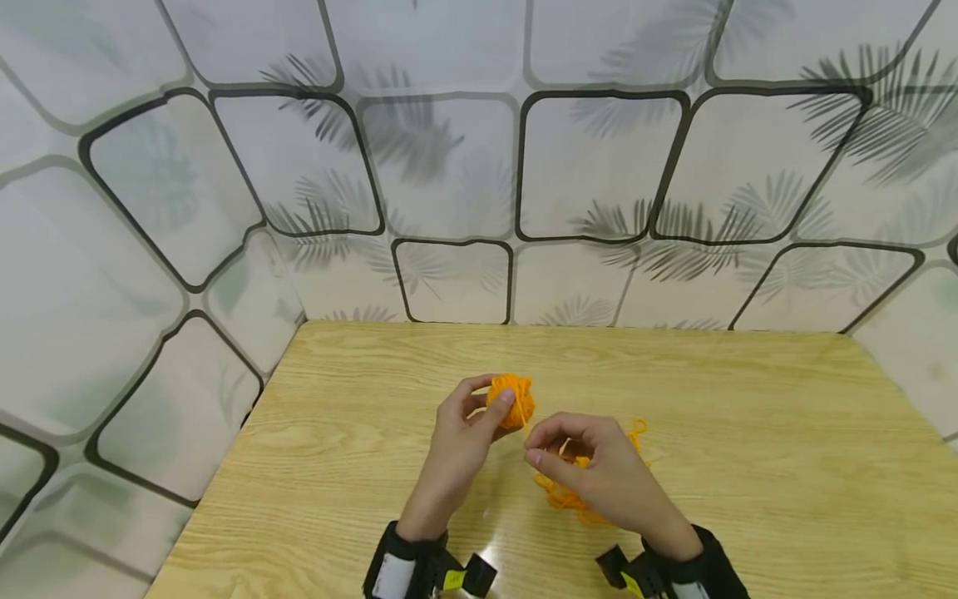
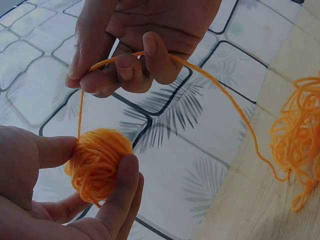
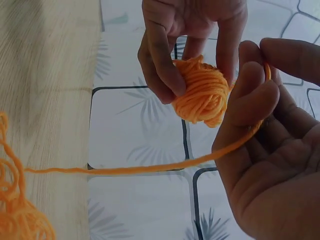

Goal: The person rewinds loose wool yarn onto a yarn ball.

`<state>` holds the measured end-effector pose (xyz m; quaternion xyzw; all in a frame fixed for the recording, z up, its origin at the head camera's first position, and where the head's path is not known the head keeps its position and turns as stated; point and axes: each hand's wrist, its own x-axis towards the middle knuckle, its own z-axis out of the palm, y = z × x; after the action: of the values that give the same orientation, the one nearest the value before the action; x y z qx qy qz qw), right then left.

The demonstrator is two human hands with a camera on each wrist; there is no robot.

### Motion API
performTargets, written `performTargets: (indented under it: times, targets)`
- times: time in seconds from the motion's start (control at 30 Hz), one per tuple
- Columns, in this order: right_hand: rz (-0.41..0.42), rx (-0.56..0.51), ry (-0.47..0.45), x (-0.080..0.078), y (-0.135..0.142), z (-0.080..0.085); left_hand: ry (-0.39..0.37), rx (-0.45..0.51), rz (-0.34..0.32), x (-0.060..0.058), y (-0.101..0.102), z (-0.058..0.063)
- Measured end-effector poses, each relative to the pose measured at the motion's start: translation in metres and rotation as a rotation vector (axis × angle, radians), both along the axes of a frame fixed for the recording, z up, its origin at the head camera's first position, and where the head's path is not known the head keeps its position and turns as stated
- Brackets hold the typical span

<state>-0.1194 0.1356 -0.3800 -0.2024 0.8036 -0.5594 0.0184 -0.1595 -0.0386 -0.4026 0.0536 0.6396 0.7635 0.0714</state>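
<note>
My left hand (image 1: 466, 433) holds a small ball of orange yarn (image 1: 516, 401) between thumb and fingers, raised over the table. To its right, my right hand (image 1: 599, 466) pinches the yarn strand (image 2: 215, 82) between thumb and forefinger, and the strand also passes through its curled other fingers. From that pinch a short taut length runs to the ball, as the left wrist view shows. The other end trails down to a loose heap of orange yarn (image 3: 25, 222) on the table, partly hidden under my right hand in the head view.
The light wood table (image 1: 337, 399) stretches to both sides of the hands. Behind it and at the left stands a wall (image 1: 449, 166) with a pattern of dark-outlined stones and grey palm leaves. Black straps with small cameras sit on both wrists.
</note>
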Motion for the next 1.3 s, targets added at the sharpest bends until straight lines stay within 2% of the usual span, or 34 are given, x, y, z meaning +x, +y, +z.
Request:
performTargets:
  times: [0.1,0.23,0.3,0.4,0.57,0.7,0.87,1.0,1.17,1.3]
  targets:
    - [0.035,-0.002,0.013,0.001,-0.001,0.0,-0.042,0.098,0.026,-0.001,-0.001,0.002]
    - [0.056,-0.025,0.023,0.001,-0.002,-0.001,-0.079,0.334,0.017,-0.002,-0.005,0.006]
    - [0.055,-0.039,0.011,0.0,-0.003,-0.001,-0.084,0.451,-0.031,-0.003,-0.007,0.007]
    - [0.041,-0.072,-0.043,-0.001,-0.002,-0.002,-0.069,0.568,-0.136,-0.003,-0.011,0.006]
    - [-0.028,-0.139,-0.16,-0.006,0.0,-0.005,-0.032,0.653,-0.292,-0.002,-0.017,0.006]
    - [-0.104,-0.145,-0.178,-0.01,0.003,-0.007,-0.006,0.62,-0.384,-0.001,-0.019,0.007]
    - [-0.189,-0.07,-0.11,-0.012,0.007,-0.01,0.016,0.478,-0.473,0.003,-0.019,0.01]
    - [-0.245,0.076,0.063,-0.014,0.011,-0.013,0.08,0.392,-0.53,0.006,-0.019,0.011]
    - [-0.288,0.268,0.339,-0.016,0.014,-0.019,0.163,0.364,-0.609,0.008,-0.019,0.012]
    - [-0.325,0.352,0.435,-0.018,0.016,-0.023,0.187,0.339,-0.677,0.009,-0.019,0.014]
